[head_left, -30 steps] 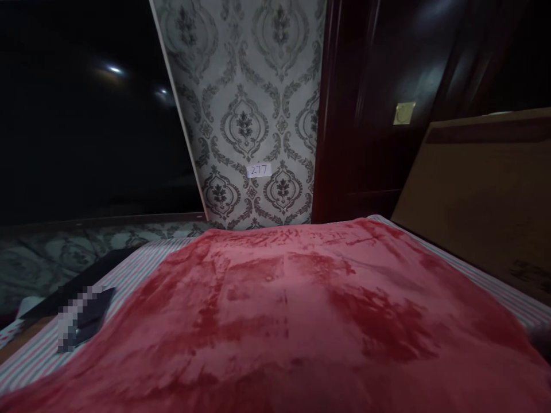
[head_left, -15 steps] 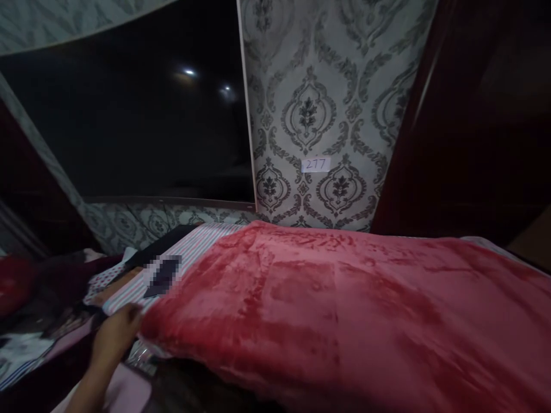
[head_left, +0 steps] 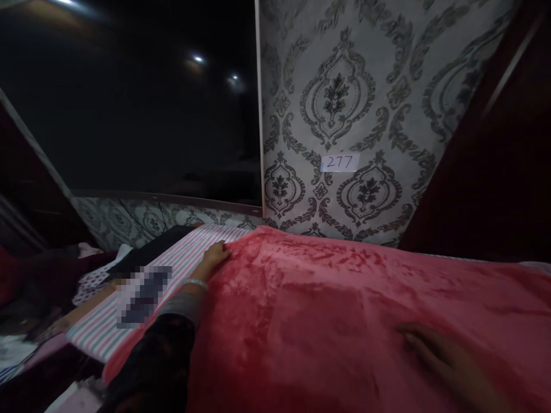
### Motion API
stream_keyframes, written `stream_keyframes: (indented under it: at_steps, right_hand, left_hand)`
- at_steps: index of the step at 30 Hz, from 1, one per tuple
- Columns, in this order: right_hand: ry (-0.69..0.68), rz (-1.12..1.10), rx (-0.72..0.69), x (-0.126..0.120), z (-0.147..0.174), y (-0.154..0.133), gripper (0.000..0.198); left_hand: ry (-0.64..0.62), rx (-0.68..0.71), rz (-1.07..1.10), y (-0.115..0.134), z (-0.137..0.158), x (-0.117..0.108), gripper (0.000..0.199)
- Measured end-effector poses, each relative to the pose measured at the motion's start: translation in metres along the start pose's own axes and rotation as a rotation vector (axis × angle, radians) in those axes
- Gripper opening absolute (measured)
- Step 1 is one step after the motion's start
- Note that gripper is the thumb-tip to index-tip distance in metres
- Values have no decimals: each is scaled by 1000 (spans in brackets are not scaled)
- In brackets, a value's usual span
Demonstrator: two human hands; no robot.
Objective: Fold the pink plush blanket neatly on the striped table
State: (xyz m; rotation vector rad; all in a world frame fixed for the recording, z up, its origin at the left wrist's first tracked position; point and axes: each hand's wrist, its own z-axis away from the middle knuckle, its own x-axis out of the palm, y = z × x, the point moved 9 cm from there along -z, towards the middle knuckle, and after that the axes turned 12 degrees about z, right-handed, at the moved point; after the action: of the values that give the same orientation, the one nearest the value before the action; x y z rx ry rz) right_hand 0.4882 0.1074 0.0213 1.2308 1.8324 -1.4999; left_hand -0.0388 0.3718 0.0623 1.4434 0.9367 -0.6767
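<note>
A plush red blanket (head_left: 318,310) is spread wide over a striped cloth (head_left: 189,246), which shows along its left side. At the blanket's far left edge, my left hand (head_left: 214,256) has its fingers closed on the red fabric. A band circles that wrist, below it a dark sleeve. My right hand (head_left: 439,350) is low over the blanket's right part, fingers stretched out and holding nothing. Whether its fingertips touch the fabric I cannot tell. Left of the blanket, a pixelated dark patch (head_left: 146,295) covers something on the striped cloth.
Behind stands a patterned wall (head_left: 293,115) with a paper label (head_left: 340,163) reading 277. A large dark screen (head_left: 150,126) hangs at the left. Dark red panelling (head_left: 486,183) rises at the right. Clothes, among them a dotted cloth (head_left: 92,281), lie in a heap at far left.
My left hand has moved from the blanket's near left corner to its far left edge. My right hand has come into view. More striped cloth shows at the near left, and the view is closer.
</note>
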Motion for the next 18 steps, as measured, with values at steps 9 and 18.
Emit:
stream_keyframes:
  at_steps: [9, 18]
  right_hand:
    - [17, -95, 36, 69, -59, -6, 50]
    - [14, -86, 17, 66, -59, 0, 45]
  left_hand:
    - [-163, 439, -82, 78, 67, 46, 21]
    - [-73, 56, 373, 43, 23, 49, 28]
